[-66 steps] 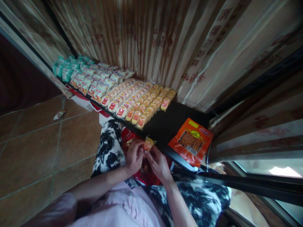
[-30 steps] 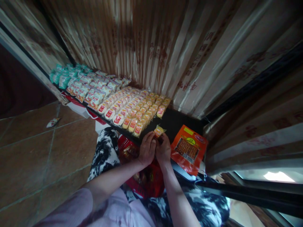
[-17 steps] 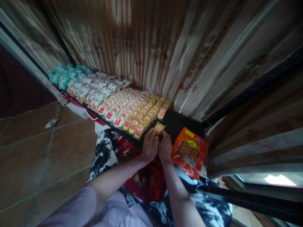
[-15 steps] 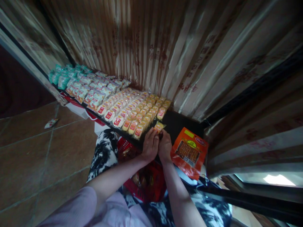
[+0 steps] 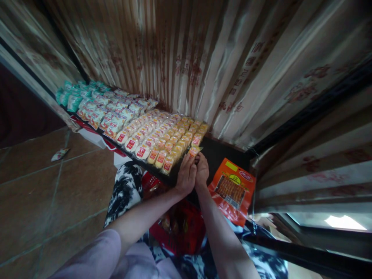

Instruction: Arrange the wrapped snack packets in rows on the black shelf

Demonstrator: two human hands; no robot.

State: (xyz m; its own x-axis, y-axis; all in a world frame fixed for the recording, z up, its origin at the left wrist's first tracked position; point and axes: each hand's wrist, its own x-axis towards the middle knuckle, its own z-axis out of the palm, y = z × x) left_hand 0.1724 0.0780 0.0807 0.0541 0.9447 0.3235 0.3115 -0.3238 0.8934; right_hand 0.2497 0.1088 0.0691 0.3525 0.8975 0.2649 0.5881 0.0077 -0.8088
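Note:
Both hands meet over a dark shelf (image 5: 215, 157). My left hand (image 5: 185, 175) and my right hand (image 5: 201, 170) pinch one small yellow snack packet (image 5: 193, 150) between their fingertips. The packet lies at the right end of the rows of snack packets (image 5: 162, 136), just below the last packet of the right column. Both hands are closed on it. A red basket (image 5: 177, 226) with more packets rests on my lap beneath my forearms.
An orange bag (image 5: 232, 190) lies on the shelf right of my hands. Green and white packets (image 5: 87, 100) fill the shelf's far left. A striped curtain (image 5: 203, 58) hangs behind. A stray packet (image 5: 59, 154) lies on the tiled floor (image 5: 43, 193) at the left.
Both hands have carried the yellow packet from over the red basket up onto the shelf, to the right end of the rows. They still hold it.

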